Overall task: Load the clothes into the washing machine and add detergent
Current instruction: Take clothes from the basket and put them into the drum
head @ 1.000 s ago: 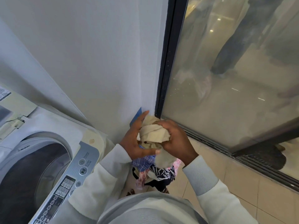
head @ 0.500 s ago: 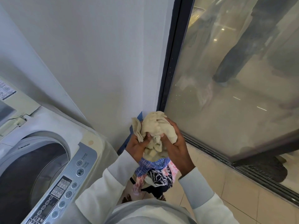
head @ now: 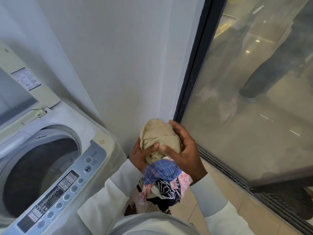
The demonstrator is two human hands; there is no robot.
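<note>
Just right of the washing machine (head: 101,133), above a heap of clothes (head: 162,180) low by the floor, a beige garment (head: 160,138) is held bunched into a ball between both hands. It is cupped from the near left by the left hand (head: 139,155), whose thumb is pressed onto the cloth. The fingers of the right hand (head: 186,150) are curled round its right and far side. The garment is thus grasped by both hands and has not yet been brought over the machine.

For the step to be done well, the ball should be kept tight and carried left, high enough that the control panel (head: 67,184) is cleared and no button is brushed. It should be let go only once it is over the middle of the drum opening (head: 39,175), which stands uncovered with the lid (head: 22,92) raised at the far left. Loose ends are best kept tucked in, so that nothing is draped over the rim. Checked, pink and dark patterned pieces are left in the heap. No detergent can be seen.

Compared with half a second ago, the flap that stuck out at the left of the bundle has been gathered in. The ball has been made rounder, and the right hand has been shifted further over its far side.
</note>
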